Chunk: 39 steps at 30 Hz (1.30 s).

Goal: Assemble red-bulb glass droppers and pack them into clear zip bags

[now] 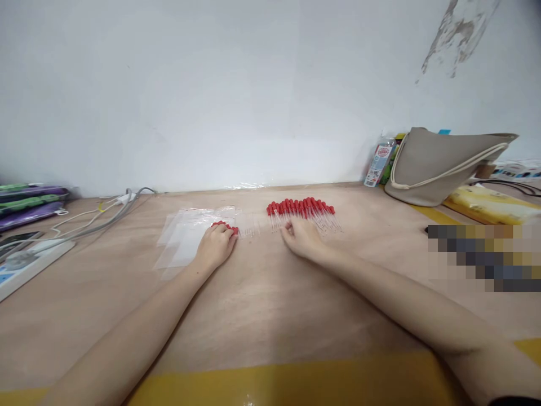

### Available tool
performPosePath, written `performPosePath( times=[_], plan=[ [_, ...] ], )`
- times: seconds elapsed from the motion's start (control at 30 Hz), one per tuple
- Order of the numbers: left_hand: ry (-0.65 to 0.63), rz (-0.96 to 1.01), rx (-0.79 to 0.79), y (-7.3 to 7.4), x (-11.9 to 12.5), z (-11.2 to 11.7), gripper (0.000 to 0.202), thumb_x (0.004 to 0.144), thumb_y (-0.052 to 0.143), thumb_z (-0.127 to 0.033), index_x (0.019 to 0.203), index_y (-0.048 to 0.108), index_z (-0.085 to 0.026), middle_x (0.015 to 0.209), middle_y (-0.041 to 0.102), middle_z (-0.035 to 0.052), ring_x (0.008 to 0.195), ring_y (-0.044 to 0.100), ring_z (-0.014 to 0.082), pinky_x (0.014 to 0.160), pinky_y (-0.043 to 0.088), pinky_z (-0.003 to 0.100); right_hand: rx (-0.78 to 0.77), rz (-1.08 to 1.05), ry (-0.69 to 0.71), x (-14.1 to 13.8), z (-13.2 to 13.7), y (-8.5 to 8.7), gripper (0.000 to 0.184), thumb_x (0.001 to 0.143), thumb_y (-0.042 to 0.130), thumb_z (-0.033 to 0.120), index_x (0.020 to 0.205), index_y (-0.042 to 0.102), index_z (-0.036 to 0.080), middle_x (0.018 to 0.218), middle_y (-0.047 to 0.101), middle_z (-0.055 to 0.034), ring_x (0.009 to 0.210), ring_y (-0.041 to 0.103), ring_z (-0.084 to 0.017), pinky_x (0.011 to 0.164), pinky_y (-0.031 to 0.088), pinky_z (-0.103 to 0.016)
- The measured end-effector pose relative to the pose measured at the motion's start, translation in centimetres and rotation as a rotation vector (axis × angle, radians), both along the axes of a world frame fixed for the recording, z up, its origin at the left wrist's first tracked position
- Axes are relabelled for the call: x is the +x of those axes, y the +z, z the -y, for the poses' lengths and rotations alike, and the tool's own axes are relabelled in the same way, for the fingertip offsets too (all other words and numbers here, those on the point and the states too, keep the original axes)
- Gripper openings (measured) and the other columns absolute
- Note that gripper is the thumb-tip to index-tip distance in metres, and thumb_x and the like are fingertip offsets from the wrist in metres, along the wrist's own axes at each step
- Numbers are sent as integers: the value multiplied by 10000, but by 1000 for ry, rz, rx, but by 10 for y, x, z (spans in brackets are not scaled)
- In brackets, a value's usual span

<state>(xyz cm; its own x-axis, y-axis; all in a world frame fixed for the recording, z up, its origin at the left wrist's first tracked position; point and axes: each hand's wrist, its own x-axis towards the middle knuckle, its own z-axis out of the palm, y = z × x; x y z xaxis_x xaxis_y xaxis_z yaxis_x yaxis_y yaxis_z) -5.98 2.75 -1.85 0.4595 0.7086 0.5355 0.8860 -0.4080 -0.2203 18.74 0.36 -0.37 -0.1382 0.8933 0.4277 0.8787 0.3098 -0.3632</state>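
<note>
A row of droppers with red bulbs and thin clear stems (298, 207) lies fanned out on the table, bulbs toward the wall. My right hand (303, 237) is at the near side of this row, its fingers curled together over the stems; whether a stem is between them is hidden. To the left, my left hand (216, 243) is closed over a small bunch of red-bulbed droppers (228, 226), with their clear stems pointing right. Under and beside that hand lie several flat clear plastic bags (181, 242), overlapping one another.
On the left are a white power strip (38, 265), cables (105, 217) and purple and green packages (31, 203). A grey bag (439, 163), a bottle (378, 163) and a yellow package (490, 206) stand at the right. A pale wall (236, 101) closes the back.
</note>
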Motion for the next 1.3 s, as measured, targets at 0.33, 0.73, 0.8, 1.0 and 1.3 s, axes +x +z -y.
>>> performPosePath(
  times=[0.33, 0.73, 0.8, 1.0, 1.3],
  plan=[
    [-110, 198, 26, 11, 17, 26, 253, 860, 391, -260, 914, 603, -133, 851, 637, 115, 860, 564, 250, 769, 411, 379, 137, -91, 183, 55, 30, -28, 132, 841, 388, 265, 821, 469, 164, 751, 572, -54, 680, 516, -160, 606, 375, -262],
    [-338, 329, -340, 2, 53, 56, 301, 795, 524, -352, 1016, 615, -169, 1107, 586, 90, 999, 551, 217, 864, 435, 342, 186, -70, 412, 50, 33, -31, 193, 848, 423, 218, 924, 597, 188, 866, 604, -64, 793, 552, -168, 723, 423, -305],
    [-345, 338, -332, -1, 55, 52, 267, 816, 502, -346, 959, 648, -175, 1136, 575, 91, 1037, 537, 220, 905, 413, 352, 208, -55, 426, 48, 33, -30, 177, 839, 441, 215, 911, 600, 185, 860, 600, -62, 792, 544, -165, 738, 410, -312],
    [-372, 497, -378, 6, 64, 57, 196, 843, 479, -267, 847, 650, -173, 844, 652, 38, 762, 591, 154, 702, 467, 280, 196, -80, 440, 40, 37, -27, 181, 841, 439, 223, 895, 604, 171, 812, 593, -56, 742, 532, -142, 700, 391, -285],
    [-376, 733, -596, 3, 65, 61, 179, 827, 503, -277, 897, 624, -167, 824, 665, 16, 725, 596, 141, 648, 466, 240, 135, -78, 463, 38, 39, -25, 154, 842, 458, 235, 874, 600, 185, 746, 600, -13, 634, 511, -104, 714, 318, -291]
  ],
)
